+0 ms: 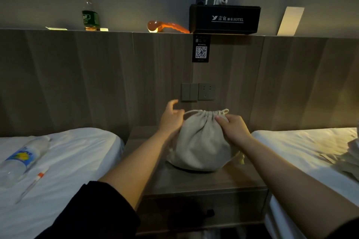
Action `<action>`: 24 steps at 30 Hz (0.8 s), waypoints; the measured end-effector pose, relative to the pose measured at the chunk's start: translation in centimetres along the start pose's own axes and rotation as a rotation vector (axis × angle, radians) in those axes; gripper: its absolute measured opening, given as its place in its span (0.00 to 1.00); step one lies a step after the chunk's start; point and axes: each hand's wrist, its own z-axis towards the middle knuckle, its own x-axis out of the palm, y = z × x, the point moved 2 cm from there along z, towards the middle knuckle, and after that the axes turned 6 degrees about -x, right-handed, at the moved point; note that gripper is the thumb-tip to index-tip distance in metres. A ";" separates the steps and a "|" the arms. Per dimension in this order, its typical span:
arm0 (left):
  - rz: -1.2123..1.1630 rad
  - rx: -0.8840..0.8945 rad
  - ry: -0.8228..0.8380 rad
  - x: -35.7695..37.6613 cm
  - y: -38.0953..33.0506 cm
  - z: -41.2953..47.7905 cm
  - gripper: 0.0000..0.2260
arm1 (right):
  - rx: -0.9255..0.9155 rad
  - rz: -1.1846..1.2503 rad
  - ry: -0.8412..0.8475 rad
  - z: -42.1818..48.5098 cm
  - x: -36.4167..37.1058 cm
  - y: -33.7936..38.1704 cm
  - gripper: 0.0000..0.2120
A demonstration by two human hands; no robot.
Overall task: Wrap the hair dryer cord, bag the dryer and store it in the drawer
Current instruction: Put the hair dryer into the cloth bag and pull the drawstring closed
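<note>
A cream cloth drawstring bag point(200, 145) stands full and bulging on the grey nightstand point(194, 182), its mouth gathered nearly closed at the top. The hair dryer is hidden inside it. My left hand point(172, 117) pinches the drawstring loop at the bag's left side. Pressing on the gathered neck at the right, my right hand point(234, 128) grips the cloth there. The nightstand drawer point(202, 211) below is closed, with a dark pull at its front.
White beds flank the nightstand; the left bed point(64, 161) holds a water bottle point(21, 159) and a pen point(32, 185). A wall switch and socket point(198, 92) sit behind the bag. The ledge above carries a bottle point(89, 10), an orange object point(167, 27) and a black hotel box point(225, 19).
</note>
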 end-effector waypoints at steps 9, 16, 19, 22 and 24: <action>0.133 0.127 0.137 1.7 2.3 -2.0 0.09 | 0.103 -0.047 0.043 0.0 0.8 -0.8 0.17; 0.024 -0.070 0.061 2.8 4.5 -1.1 0.12 | -0.378 -0.534 0.388 -2.4 0.7 -0.8 0.35; 0.007 -0.172 0.117 2.9 4.5 -0.7 0.10 | -0.350 -0.584 0.515 -2.8 0.5 -2.4 0.46; 0.040 -0.239 0.160 3.0 4.6 -0.5 0.12 | -0.350 -0.551 0.427 -2.8 0.5 -3.2 0.40; 0.124 -0.123 0.148 2.9 4.6 -0.5 0.11 | -0.401 -0.610 0.334 -2.9 0.8 -3.3 0.35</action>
